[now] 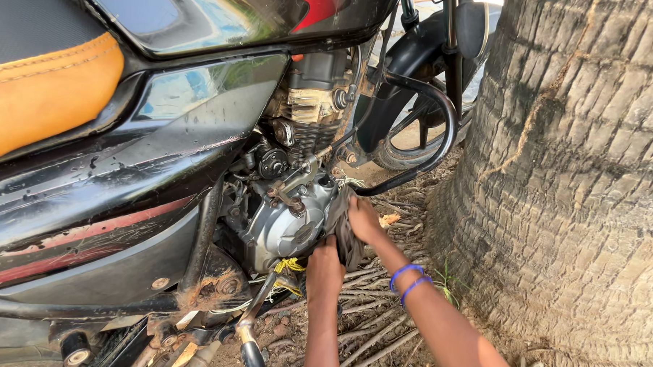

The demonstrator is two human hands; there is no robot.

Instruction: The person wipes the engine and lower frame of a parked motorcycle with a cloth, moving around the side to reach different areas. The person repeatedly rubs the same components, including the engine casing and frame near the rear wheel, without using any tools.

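Both hands work low on the side of a black motorcycle (123, 169) parked right next to a thick, rough-barked tree trunk (572, 168). Right hand (364, 220), w/ two blue bands (409, 280) on the wrist, presses a dark grey rag (345, 233) against the front edge of the silver engine cover (288, 224); fingers are curled onto the cloth, closed on it. Left hand (323, 267) sits just below & slightly behind, knuckles up, also gripping the lower part of the same rag, touching the underside of the cover. Rag is bunched between the two hands & the metal, hanging a bit toward the ground. Above the cover: the finned cylinder (311, 104), dusty & tan-stained, w/ cables running past it. A black curved crash guard (419, 129) loops out in front of the engine, and the front wheel (412, 141) shows behind it, near the trunk. Small yellow ties (289, 266) hang under the cover, just beside the left hand. A kick lever (249, 345) w/ a black rubber end points down at the bottom. Upper left: tan & black seat (41, 85), glossy tank w/ red marking (248, 16) next to it. Ground under the hands is bare dirt crossed by thin exposed roots (368, 341) & some dry leaves.
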